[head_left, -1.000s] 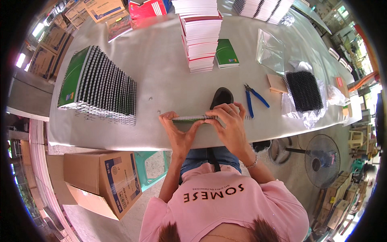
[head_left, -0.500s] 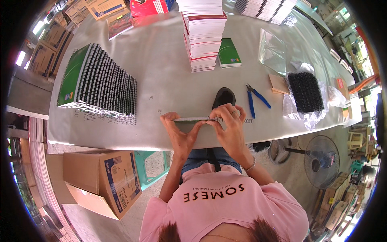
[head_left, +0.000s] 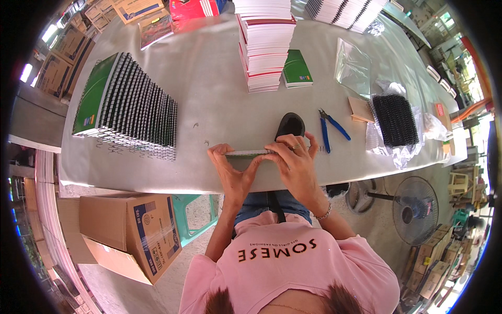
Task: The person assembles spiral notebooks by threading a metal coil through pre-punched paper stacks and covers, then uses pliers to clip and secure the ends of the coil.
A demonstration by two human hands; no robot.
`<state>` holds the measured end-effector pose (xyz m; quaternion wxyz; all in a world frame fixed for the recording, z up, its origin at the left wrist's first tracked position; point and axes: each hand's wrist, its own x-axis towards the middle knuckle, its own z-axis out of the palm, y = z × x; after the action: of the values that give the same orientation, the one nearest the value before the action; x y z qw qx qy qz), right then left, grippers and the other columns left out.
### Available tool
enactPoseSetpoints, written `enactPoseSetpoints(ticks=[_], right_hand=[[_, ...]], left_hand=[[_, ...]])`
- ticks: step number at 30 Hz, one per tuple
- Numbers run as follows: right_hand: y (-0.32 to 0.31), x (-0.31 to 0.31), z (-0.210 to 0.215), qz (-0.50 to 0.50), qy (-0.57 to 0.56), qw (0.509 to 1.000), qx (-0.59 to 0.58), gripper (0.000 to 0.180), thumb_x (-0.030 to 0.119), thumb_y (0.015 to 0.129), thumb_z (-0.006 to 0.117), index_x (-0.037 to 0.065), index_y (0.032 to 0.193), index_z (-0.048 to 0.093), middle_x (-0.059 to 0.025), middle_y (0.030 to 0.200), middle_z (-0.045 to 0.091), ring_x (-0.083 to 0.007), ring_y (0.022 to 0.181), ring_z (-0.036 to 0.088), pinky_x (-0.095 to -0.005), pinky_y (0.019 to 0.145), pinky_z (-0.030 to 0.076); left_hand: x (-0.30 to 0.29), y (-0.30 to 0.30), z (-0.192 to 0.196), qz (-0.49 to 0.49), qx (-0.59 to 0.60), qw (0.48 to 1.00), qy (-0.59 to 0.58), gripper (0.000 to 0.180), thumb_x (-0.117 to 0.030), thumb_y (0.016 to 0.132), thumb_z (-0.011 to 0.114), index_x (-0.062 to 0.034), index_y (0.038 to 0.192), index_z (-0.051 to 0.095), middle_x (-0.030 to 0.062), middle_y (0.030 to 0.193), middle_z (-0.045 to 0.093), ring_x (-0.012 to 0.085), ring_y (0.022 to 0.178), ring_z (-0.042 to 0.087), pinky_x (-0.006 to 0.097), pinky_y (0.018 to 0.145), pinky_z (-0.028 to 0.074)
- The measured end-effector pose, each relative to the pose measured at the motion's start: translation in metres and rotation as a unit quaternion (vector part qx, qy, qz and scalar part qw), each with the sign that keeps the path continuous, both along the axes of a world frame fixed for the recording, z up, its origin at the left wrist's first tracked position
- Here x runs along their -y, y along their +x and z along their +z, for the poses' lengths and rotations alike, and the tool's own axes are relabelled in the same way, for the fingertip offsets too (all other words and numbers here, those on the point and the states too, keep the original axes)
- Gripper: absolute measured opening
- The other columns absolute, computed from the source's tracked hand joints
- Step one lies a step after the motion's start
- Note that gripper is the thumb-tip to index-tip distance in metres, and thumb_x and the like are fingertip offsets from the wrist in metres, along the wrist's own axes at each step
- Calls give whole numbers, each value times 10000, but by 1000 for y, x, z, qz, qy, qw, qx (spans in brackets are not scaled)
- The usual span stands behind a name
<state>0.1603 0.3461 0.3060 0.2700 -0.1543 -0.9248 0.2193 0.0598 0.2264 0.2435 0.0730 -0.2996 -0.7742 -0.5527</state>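
A green-covered notebook (head_left: 244, 154) is held upright on its edge near the table's front, its punched spine uppermost. My left hand (head_left: 232, 172) grips it at the left end, thumb and fingers closed on it. At its right end my right hand (head_left: 294, 161) pinches a black wire spiral coil (head_left: 322, 149) at the spine; most of the coil is hidden behind the fingers. Just beyond the right hand lies a black rounded object (head_left: 291, 124). Blue-handled pliers (head_left: 331, 130) rest open to the right of it.
At the left stands a stack of spiral-bound notebooks (head_left: 125, 104). A tall pile of unbound books (head_left: 265, 49) rises at the back, beside a green notebook (head_left: 298, 69). Black coils (head_left: 395, 120) lie on plastic at the right. Below are a carton (head_left: 133, 230) and a fan (head_left: 414, 209).
My right hand has shifted slightly left along the spine, and less of the coil sticks out on its right. My left hand keeps its hold on the notebook.
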Motion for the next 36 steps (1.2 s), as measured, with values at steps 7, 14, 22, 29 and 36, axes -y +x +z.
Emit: enactPoseSetpoints(ticks=[7,14,22,29,36], right_hand=[[-4,1,5,-8,-41,999,19,170,228,876,679,129,1008,637,-20,1002,580,-211,1030,540,-517,1082,192],[-7,2,1,-5,-24,1000,8,156,241,876,677,145,995,644,-24,1002,578,-219,1005,541,-529,1075,193],[-6,0,-3,4,11,1000,15,146,242,870,684,152,982,657,-26,999,571,-221,998,538,-533,1074,197],[-11,0,-1,-4,-16,1000,-2,164,265,845,707,144,936,647,-20,982,555,-219,978,535,-520,1066,208],[-12,4,1,-21,-16,999,-22,158,268,847,700,132,899,638,-18,954,566,-218,958,542,-519,1061,213]], left_hand=[[0,0,2,-3,3,1000,5,680,-201,678,894,-42,1125,406,135,1038,384,304,1005,418,422,871,366],[0,0,0,-9,-6,1000,-13,750,-199,696,886,-30,1226,381,156,1118,395,311,1051,415,427,904,373],[-1,-2,-6,-16,27,999,24,1054,-275,730,871,-44,1467,155,133,1103,382,249,1006,412,392,899,373],[-1,-2,-5,-18,30,999,6,1054,-263,727,877,-31,1465,161,146,1195,350,264,1013,412,405,904,383],[0,1,-4,-30,74,997,11,1067,-244,731,876,9,1465,145,197,1339,314,307,1072,418,434,921,395]])
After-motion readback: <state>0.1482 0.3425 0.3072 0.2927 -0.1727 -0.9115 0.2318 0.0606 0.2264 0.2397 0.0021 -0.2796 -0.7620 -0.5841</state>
